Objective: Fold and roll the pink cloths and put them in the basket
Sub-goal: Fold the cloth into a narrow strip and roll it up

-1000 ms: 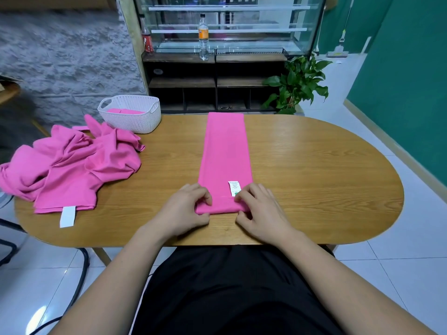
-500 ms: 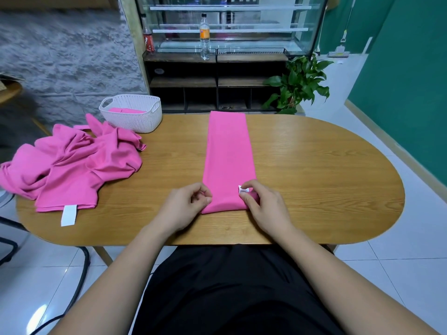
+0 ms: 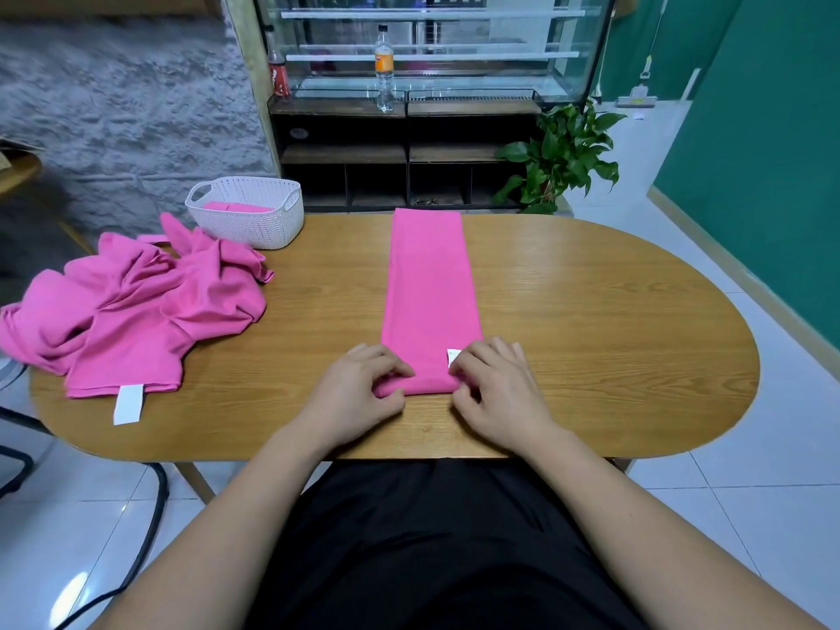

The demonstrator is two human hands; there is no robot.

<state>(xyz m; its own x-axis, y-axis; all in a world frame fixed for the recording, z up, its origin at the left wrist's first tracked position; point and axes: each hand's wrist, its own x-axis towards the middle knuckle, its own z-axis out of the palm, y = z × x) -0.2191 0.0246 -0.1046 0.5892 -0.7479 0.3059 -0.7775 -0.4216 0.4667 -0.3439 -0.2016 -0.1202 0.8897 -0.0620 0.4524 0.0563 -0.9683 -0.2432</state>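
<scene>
Long flat pink strip (image 3: 429, 288), near end rolled, pinched by curled left hand (image 3: 359, 388) and right hand (image 3: 500, 393).

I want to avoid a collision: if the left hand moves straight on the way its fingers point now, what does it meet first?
The rolled near end of the folded pink cloth, which the left hand grips at its fingertips. Past that end, probably the right hand, though depth is unclear.

Person: forearms (image 3: 636, 507) bare to the frame edge, left hand (image 3: 359, 388) and right hand (image 3: 500, 393) bare. Plain black garment (image 3: 432, 538) over torso and lap.
</scene>
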